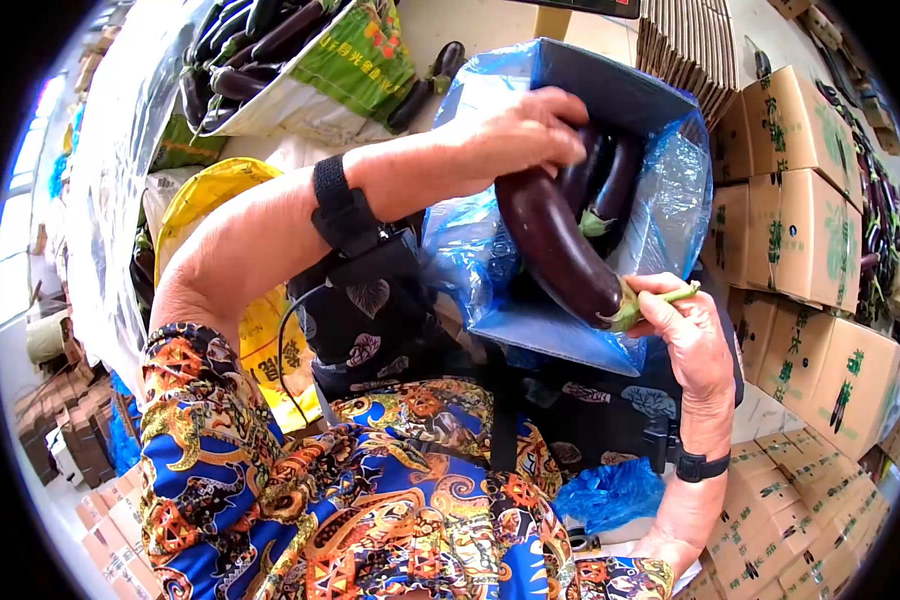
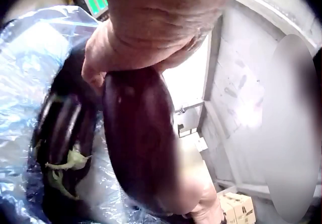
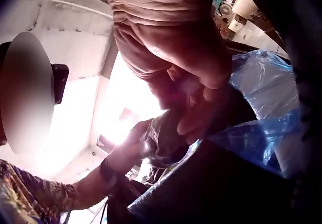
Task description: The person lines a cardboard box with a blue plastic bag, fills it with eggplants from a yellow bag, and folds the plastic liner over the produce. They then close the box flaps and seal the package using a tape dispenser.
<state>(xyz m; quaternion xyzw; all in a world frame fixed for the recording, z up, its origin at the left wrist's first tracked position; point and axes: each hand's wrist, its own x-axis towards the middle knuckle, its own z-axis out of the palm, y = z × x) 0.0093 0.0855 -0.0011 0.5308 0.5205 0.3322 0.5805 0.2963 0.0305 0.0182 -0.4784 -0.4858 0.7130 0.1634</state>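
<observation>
A large dark purple eggplant (image 1: 555, 240) is held at a slant over a box (image 1: 620, 80) lined with blue plastic. My left hand (image 1: 525, 130) grips its rounded far end; in the left wrist view the fingers wrap over the top of the same eggplant (image 2: 138, 128). At the near end, my right hand (image 1: 685, 335) pinches the green stem and cap (image 1: 630, 305) between thumb and fingers. Inside the box, beneath the held one, lie more eggplants (image 1: 618, 185), their green caps toward me. The right wrist view is dark around the right hand (image 3: 176, 58).
A white and green sack (image 1: 355, 65) full of eggplants stands at upper left, with a loose eggplant (image 1: 410, 105) beside it. Stacked cartons (image 1: 800, 230) rise on the right. Flattened cardboard (image 1: 685, 50) stands behind the box. A yellow bag (image 1: 275, 350) lies by my left arm.
</observation>
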